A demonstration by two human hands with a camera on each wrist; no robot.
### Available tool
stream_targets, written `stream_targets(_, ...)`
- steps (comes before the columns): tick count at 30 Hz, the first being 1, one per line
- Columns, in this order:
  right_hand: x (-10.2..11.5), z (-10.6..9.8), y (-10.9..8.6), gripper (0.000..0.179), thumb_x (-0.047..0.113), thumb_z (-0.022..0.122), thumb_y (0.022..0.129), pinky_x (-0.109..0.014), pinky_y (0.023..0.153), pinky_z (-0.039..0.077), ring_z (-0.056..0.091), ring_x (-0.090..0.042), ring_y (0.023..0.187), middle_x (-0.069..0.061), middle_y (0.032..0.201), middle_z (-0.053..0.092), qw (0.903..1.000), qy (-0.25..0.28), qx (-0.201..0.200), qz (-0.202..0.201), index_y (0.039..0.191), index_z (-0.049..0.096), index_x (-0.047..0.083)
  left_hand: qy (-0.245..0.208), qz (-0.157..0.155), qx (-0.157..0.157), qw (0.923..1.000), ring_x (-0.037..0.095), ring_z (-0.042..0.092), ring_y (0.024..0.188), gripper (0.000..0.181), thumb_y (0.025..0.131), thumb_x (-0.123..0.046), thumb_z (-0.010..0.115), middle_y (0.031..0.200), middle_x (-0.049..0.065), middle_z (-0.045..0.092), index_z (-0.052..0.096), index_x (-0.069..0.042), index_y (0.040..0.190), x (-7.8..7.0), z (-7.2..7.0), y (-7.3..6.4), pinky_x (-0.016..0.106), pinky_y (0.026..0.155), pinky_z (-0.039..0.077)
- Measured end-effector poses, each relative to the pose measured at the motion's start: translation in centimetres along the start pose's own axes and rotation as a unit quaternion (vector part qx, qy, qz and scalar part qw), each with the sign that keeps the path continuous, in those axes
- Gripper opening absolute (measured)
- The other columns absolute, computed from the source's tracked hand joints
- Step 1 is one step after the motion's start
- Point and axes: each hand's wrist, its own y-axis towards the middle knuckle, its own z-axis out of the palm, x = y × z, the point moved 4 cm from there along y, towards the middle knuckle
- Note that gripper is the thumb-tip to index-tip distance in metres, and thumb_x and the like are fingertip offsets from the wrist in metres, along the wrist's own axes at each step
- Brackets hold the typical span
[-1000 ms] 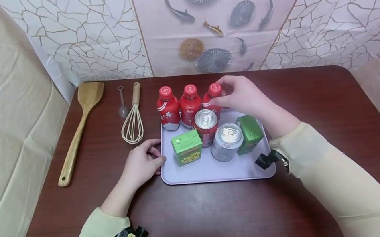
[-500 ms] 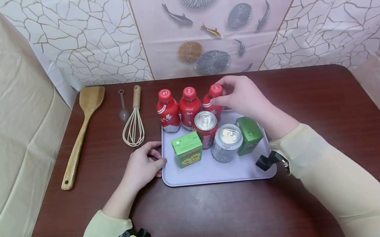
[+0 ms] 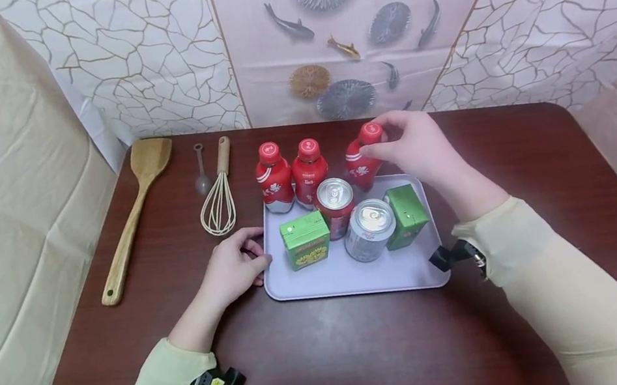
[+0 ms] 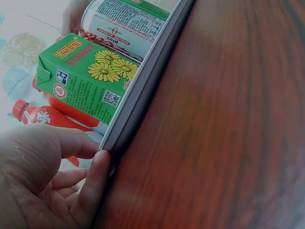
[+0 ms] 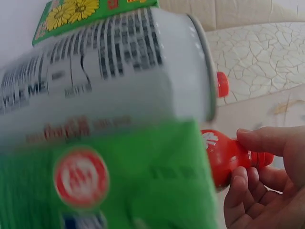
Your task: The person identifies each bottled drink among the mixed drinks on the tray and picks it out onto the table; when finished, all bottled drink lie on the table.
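My right hand grips a small red bottle near its neck, at the back right part of the pale lilac tray. The bottle leans, its cap toward the right. Thumb and fingers of my left hand pinch the tray's left rim. Two more red bottles stand side by side at the back left of the tray. In front of them are a red can, a silver can, a green drink carton with yellow flowers and a second green carton.
Left of the tray a wooden spatula, a small grey spoon and a whisk lie on the dark brown table. Patterned cloth hangs behind the table's back edge.
My right hand has moved to the right with the red bottle, which has gone from upright to tilted and away from the other two. My left hand stays at the tray's rim.
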Motion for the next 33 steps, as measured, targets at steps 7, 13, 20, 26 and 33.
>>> stream_targets(7, -0.7, -2.7, -0.4, 0.051, 0.037, 0.079, 0.090, -0.026, 0.083, 0.058, 0.062, -0.025, 0.113, -0.011, 0.126, 0.069, 0.9996, -0.011, -0.027, -0.002, 0.133, 0.066, 0.012, -0.003, -0.001, 0.000, 1.0000, 0.017, 0.064, 0.053, 0.049, 0.088, -0.004, 0.070, 0.090, 0.013, 0.065, 0.060, -0.001, 0.135, -0.1, -0.1, 0.1, 0.034, 0.051, 0.061)
stream_targets(13, -2.2, -4.5, -0.7, 0.054, 0.038, 0.079, 0.090, -0.019, 0.072, 0.058, 0.059, -0.022, 0.107, -0.010, 0.125, 0.066, 0.9986, 0.003, -0.050, 0.019, 0.136, 0.065, 0.014, -0.002, -0.002, 0.002, 1.0000, 0.018, 0.063, 0.053, 0.049, 0.088, -0.004, 0.070, 0.090, 0.013, 0.064, 0.060, -0.002, 0.136, -0.3, -0.1, 0.0, 0.034, 0.051, 0.061)
stream_targets(20, -4.1, -6.2, -0.7, 0.054, 0.038, 0.080, 0.089, -0.018, 0.066, 0.058, 0.061, -0.018, 0.096, -0.006, 0.117, 0.066, 0.9968, 0.012, -0.074, 0.027, 0.136, 0.066, 0.014, -0.006, -0.002, 0.002, 1.0000, 0.018, 0.063, 0.052, 0.049, 0.088, -0.003, 0.070, 0.090, 0.013, 0.064, 0.060, -0.002, 0.136, -0.1, 0.1, 0.0, 0.034, 0.051, 0.061)
stream_targets(26, -5.3, -7.5, -0.8, 0.056, 0.037, 0.080, 0.089, -0.017, 0.064, 0.057, 0.062, -0.016, 0.090, -0.002, 0.111, 0.067, 0.9953, 0.008, -0.091, 0.032, 0.137, 0.065, 0.013, 0.001, 0.002, 0.001, 1.0000, 0.018, 0.064, 0.052, 0.049, 0.088, -0.004, 0.071, 0.089, 0.013, 0.064, 0.060, -0.002, 0.135, 0.1, 0.1, 0.2, 0.034, 0.050, 0.061)
stream_targets(33, -6.6, -8.3, -0.9, 0.060, 0.042, 0.077, 0.091, -0.016, 0.065, 0.057, 0.062, -0.015, 0.092, -0.008, 0.121, 0.065, 0.9941, -0.007, -0.096, 0.049, 0.141, 0.062, 0.013, -0.002, 0.003, -0.002, 1.0000, 0.018, 0.063, 0.052, 0.049, 0.088, -0.003, 0.071, 0.089, 0.013, 0.064, 0.060, -0.002, 0.135, 0.2, 0.1, 0.2, 0.035, 0.050, 0.061)
